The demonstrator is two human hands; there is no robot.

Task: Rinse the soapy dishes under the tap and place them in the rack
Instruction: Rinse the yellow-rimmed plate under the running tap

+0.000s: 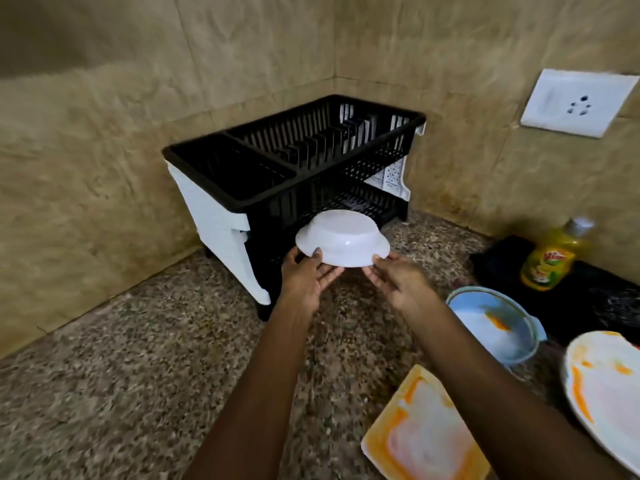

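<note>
A white bowl [343,239] was held upside down at the mouth of the lower tier of the black dish rack [294,168], its rim pinched from either side: the left hand [306,277] was curled onto the near-left edge with the thumb on top, and the right hand [398,277] was closed lightly on the near-right edge. The step in hand was judged to be the placing of the rinsed bowl in the rack. For that to be done well, the bowl would best be kept level and slid straight in beneath the upper tier, the rim being cleared of the black front wall before the fingers were let go, and it would best be left inverted so that water could drain. The rack was set in a corner on a speckled granite counter [138,375], backed by beige marbled wall tiles [104,133]. A white wall socket [578,102] was fixed on the right wall. Near the right edge a yellow dish-soap bottle [550,258] was stood, and a pale blue bowl [495,323], a square plate [422,434] and a round plate [606,386], all smeared with orange, were left waiting on the counter.
</note>
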